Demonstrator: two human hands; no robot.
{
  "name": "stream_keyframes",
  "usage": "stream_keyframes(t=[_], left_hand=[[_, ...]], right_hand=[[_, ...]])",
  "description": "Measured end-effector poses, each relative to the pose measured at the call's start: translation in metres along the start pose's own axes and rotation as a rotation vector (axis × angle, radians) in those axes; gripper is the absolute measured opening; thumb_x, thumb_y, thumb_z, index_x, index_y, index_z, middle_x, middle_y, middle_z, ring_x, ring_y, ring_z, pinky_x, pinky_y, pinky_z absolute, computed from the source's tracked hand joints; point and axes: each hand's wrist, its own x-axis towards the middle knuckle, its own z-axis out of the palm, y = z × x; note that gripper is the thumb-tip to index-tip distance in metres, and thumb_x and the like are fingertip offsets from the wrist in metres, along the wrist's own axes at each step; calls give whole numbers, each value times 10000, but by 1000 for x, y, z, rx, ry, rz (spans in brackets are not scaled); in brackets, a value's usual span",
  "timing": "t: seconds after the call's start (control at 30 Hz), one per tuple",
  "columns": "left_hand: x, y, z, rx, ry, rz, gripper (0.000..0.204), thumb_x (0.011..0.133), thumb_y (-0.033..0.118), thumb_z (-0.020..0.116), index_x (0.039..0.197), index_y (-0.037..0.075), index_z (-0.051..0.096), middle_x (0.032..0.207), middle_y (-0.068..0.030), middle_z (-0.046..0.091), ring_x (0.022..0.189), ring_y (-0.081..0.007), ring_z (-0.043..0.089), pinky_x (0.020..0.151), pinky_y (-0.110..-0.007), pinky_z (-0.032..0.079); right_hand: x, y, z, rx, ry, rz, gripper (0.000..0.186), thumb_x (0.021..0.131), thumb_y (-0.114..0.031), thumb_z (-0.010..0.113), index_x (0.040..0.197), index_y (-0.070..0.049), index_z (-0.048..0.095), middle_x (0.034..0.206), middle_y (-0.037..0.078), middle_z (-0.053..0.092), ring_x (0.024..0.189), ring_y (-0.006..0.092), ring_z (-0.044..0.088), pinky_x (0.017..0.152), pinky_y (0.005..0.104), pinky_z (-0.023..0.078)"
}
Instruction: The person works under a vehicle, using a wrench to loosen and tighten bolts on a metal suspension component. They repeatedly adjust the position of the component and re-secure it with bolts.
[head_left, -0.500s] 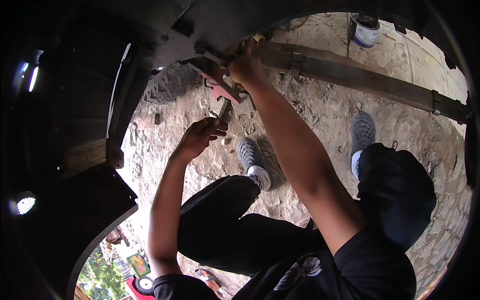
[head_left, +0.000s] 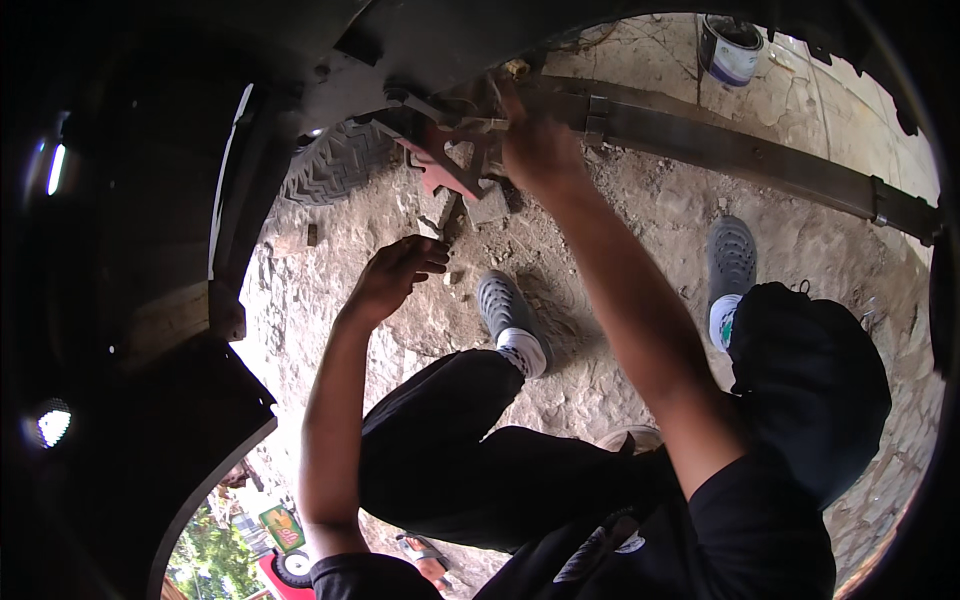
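My right hand (head_left: 543, 152) reaches up beside a red metal bracket (head_left: 440, 168) under the dark vehicle body. One finger points up toward a small brass-coloured fitting (head_left: 516, 69); the other fingers are blurred, and what they touch is hidden. A thin, light-coloured bar (head_left: 485, 125) runs between the bracket and this hand. My left hand (head_left: 398, 275) hangs lower and to the left, in the air below the bracket. Its fingers are curled together, with a small, thin piece seeming to show at the tips; its kind is too small to tell.
A long, dark metal beam (head_left: 740, 150) crosses to the right. At the left stands a treaded tyre (head_left: 335, 170) near dark body panels (head_left: 120, 400). A paint can (head_left: 729, 52) sits at the back right. Stone blocks (head_left: 487, 203) lie on rough, rocky ground around my shoes (head_left: 508, 305).
My right hand has moved right and slightly down, off the bracket's edge, uncovering more of the bracket and the thin bar. My left hand has stayed nearly in place.
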Motion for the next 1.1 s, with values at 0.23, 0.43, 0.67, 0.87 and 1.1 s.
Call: stream_keyframes(t=[0.23,0.43,0.67,0.87,1.1], left_hand=[[-15,-8,-19,-62,36,-38,400,1132,366,509,1287,22,642,1222,-98,735,1116,-207,716,993,-369,534],[-16,-1,-11,-75,28,-33,427,1131,396,508,1290,22,640,1233,-108,733,1142,-213,718,1016,-378,536],[-15,-4,-12,-2,-2,-15,435,1131,404,504,1295,25,639,1239,-110,729,1140,-213,717,1010,-374,534],[-15,13,-4,-6,4,35,488,1113,459,524,1302,23,633,1241,-113,728,1145,-229,714,1015,-389,530],[-16,7,-13,-59,24,12,463,1115,422,535,1310,16,640,1194,-114,740,1123,-212,718,993,-358,536]], right_hand=[[-23,27,6,13,40,-21,886,961,-43,551,1692,-262,101,919,293,730,828,458,752,729,550,637],[-52,15,30,247,16,92,951,940,-45,561,1677,-77,-39,817,305,720,711,441,736,642,532,621],[7,-2,46,352,122,152,965,982,-183,604,1649,9,-66,889,344,721,836,471,742,752,512,623],[-9,15,33,463,94,124,986,975,-147,592,1658,-49,-113,874,355,717,769,500,727,720,548,605],[-12,6,47,526,284,-44,1049,949,-49,600,1663,-135,-162,1109,367,710,779,506,725,698,549,609]])
